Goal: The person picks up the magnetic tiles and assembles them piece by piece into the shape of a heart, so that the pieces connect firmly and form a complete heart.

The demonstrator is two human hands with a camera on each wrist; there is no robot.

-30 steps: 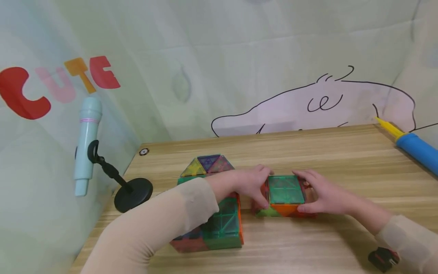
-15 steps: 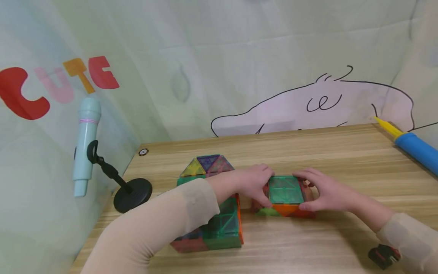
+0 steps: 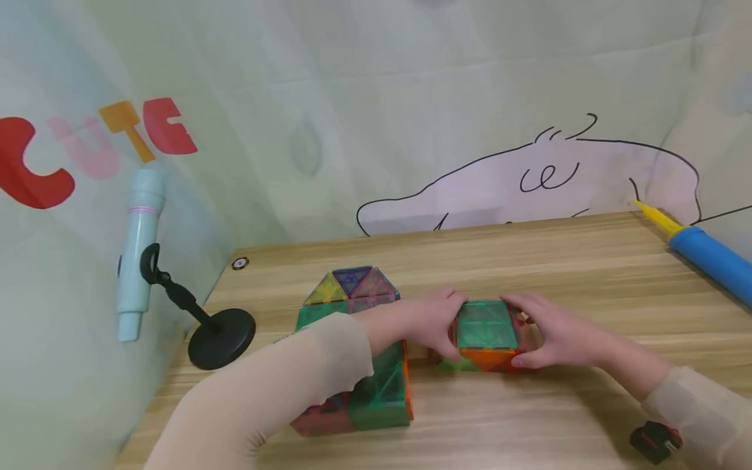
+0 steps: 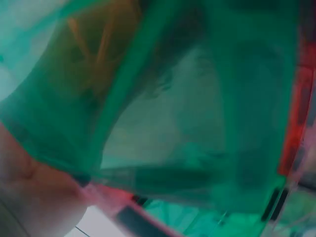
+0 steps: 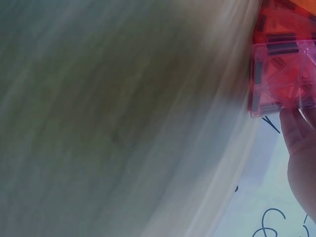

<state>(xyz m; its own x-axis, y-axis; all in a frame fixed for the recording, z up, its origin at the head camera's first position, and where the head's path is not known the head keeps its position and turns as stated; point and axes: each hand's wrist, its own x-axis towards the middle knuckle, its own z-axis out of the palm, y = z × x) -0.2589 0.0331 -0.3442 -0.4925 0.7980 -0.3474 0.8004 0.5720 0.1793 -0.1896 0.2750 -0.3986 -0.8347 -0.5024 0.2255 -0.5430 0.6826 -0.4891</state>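
Observation:
A small block of magnetic tiles [image 3: 486, 325], green on top with orange, red and light green sides, stands on the wooden table between both hands. My left hand [image 3: 436, 324] grips its left side, thumb toward the near face and fingers at the far corner. On the opposite side my right hand [image 3: 558, 331] grips it the same way. A larger magnetic tile build [image 3: 380, 397], partly hidden under the left forearm, lies to the left. Green tile [image 4: 168, 123] fills the left wrist view. In the right wrist view, fingers touch a pink-red tile [image 5: 286, 74].
A light blue microphone [image 3: 140, 248] on a black stand [image 3: 222, 338] is at the left. A blue pump [image 3: 707, 258] with a yellow nozzle lies at the back right. Near the right sleeve sits a small black and red object [image 3: 655, 441]. A printed curtain [image 3: 329, 98] hangs behind the table.
The head view has turned slightly, so the scene sits a little further left. Both hands keep their hold on the small tile block, which stays about where it was.

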